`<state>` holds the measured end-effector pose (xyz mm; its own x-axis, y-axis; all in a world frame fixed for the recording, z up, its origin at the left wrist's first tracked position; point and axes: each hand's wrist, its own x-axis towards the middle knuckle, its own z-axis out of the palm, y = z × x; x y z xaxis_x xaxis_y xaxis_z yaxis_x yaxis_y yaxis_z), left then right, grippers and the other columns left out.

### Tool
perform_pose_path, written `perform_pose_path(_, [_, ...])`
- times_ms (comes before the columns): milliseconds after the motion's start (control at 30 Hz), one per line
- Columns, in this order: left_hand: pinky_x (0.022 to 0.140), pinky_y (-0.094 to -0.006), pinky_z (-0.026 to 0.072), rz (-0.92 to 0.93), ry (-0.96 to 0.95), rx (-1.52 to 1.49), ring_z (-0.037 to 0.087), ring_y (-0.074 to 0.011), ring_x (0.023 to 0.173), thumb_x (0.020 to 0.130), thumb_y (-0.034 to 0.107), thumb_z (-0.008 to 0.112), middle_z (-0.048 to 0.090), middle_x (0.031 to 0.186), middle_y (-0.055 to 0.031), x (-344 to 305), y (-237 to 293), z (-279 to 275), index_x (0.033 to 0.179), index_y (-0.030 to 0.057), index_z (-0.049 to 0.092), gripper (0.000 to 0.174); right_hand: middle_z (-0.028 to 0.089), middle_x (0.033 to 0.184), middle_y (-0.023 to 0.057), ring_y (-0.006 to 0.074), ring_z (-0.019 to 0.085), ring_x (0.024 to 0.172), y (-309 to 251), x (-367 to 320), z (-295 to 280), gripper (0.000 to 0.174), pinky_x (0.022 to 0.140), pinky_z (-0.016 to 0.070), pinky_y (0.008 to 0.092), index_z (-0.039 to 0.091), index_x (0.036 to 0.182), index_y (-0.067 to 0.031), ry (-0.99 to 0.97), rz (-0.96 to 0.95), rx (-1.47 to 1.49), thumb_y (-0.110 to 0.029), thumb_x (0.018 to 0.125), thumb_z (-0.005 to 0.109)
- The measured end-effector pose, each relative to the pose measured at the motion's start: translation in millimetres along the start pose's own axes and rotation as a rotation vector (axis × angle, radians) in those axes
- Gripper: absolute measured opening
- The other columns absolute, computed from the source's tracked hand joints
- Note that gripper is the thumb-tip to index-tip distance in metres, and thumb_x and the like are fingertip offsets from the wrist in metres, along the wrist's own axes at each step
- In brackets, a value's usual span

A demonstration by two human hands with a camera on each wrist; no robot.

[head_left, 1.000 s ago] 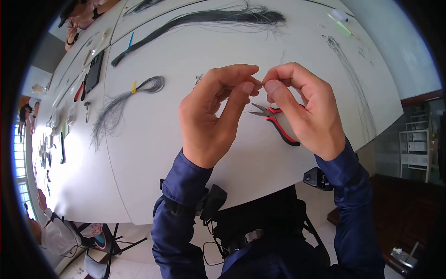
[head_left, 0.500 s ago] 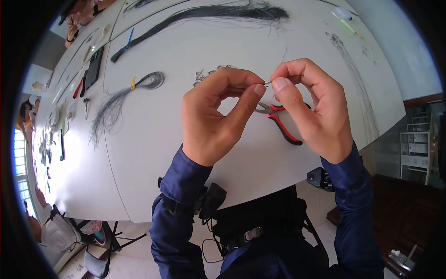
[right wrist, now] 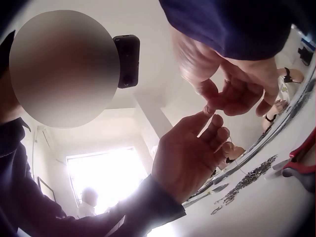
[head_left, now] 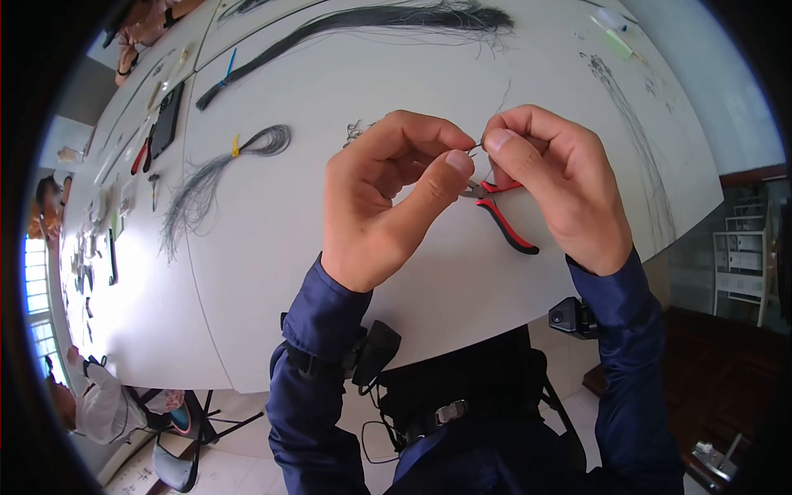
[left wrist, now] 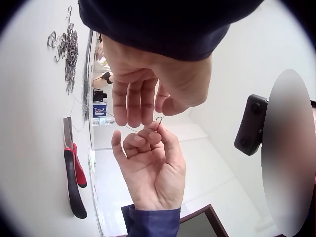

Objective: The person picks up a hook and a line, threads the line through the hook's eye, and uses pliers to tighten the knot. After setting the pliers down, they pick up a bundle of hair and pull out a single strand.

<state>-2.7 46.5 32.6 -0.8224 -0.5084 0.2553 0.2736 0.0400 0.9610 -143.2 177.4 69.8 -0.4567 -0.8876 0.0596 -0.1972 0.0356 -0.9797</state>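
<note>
A small dark fish hook [left wrist: 159, 120] is pinched between thumb and forefinger of my right hand [head_left: 561, 181], its bend sticking up. My left hand [head_left: 396, 190] faces it, thumb and forefinger parted around the bend; in the left wrist view its other fingers lie fairly straight. A thin line [head_left: 505, 95] trails away beyond my right fingers. Under the hands, pliers [head_left: 505, 227] with red and black handles lie on the white table [head_left: 272, 272]. A heap of hooks [left wrist: 70, 54] sits on the tabletop, mostly behind my left hand in the head view.
Farther back lies a long bundle of dark strands [head_left: 330, 37] with a blue tie. To the left is a smaller looped bundle [head_left: 219, 169] bound in yellow. At right, hooks on long strands [head_left: 619, 99] stretch toward the edge. More tools and other people are along the left.
The hands have shifted slightly right. My left thumb and forefinger, closed on the hook half a second ago, have spread apart, while the right fingers keep their pinch.
</note>
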Motion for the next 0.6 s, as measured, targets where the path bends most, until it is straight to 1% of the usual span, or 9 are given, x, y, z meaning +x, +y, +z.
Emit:
perform_pose_path(67, [0.074, -0.0329, 0.0553, 0.003, -0.011, 0.043, 0.067, -0.0184, 0.079, 0.096, 0.005, 0.060, 0.069, 0.090, -0.0132, -0.1, -0.7, -0.8, 0.107, -0.0056, 0.062, 0.016, 0.065, 0.080, 0.0036, 0.0085, 0.062, 0.076, 0.6, -0.1, 1.0, 0.023, 0.072, 0.0564, 0.0258, 0.065, 0.097, 0.0029, 0.009, -0.004, -0.012, -0.020, 0.099, 0.061])
perform_pose_path(167, [0.074, -0.0318, 0.0551, 0.020, 0.055, 0.025, 0.066, -0.0178, 0.079, 0.095, 0.005, 0.063, 0.069, 0.092, -0.0130, 1.4, -1.5, 1.1, 0.106, -0.0059, 0.063, 0.016, 0.065, 0.079, 0.0034, 0.0084, 0.062, 0.075, 0.9, -0.3, 1.8, 0.023, 0.071, 0.0565, 0.0259, 0.066, 0.097, 0.0028, 0.019, 0.022, -0.028, -0.020, 0.099, 0.061])
perform_pose_path(267, [0.078, -0.0283, 0.0531, -0.018, 0.058, 0.023, 0.066, -0.0121, 0.082, 0.090, 0.008, 0.071, 0.069, 0.089, -0.0037, 0.3, -1.3, 2.7, 0.099, -0.0017, 0.068, 0.013, 0.065, 0.078, 0.0031, 0.0081, 0.061, 0.074, 1.0, -0.4, 4.0, 0.023, 0.070, 0.0563, 0.0257, 0.066, 0.097, 0.0029, 0.046, 0.037, -0.006, -0.020, 0.099, 0.061])
perform_pose_path(467, [0.076, -0.0285, 0.0540, -0.040, 0.073, 0.062, 0.068, -0.0130, 0.081, 0.089, 0.009, 0.072, 0.070, 0.088, -0.0051, 0.4, -2.2, 3.6, 0.095, -0.0012, 0.069, 0.012, 0.065, 0.078, 0.0034, 0.0094, 0.062, 0.073, 4.6, 0.9, 5.3, 0.023, 0.068, 0.0548, 0.0256, 0.066, 0.096, 0.0028, 0.045, 0.006, -0.021, -0.019, 0.098, 0.061])
perform_pose_path(567, [0.075, -0.0281, 0.0544, 0.016, 0.068, 0.153, 0.068, -0.0129, 0.081, 0.090, 0.009, 0.071, 0.070, 0.088, -0.0053, 1.0, -2.6, 4.7, 0.095, -0.0013, 0.069, 0.011, 0.066, 0.079, 0.0040, 0.0103, 0.062, 0.073, 6.3, 0.9, 7.7, 0.022, 0.068, 0.0544, 0.0259, 0.066, 0.095, 0.0028, 0.070, -0.005, -0.027, -0.019, 0.098, 0.061])
perform_pose_path(600, [0.074, -0.0280, 0.0545, -0.001, 0.078, 0.132, 0.068, -0.0127, 0.080, 0.090, 0.009, 0.071, 0.071, 0.087, -0.0053, 0.7, -2.9, 4.8, 0.095, -0.0012, 0.069, 0.011, 0.066, 0.079, 0.0044, 0.0102, 0.062, 0.073, 7.4, 1.0, 8.0, 0.022, 0.067, 0.0544, 0.0256, 0.066, 0.096, 0.0028, 0.069, -0.023, -0.038, -0.019, 0.098, 0.062])
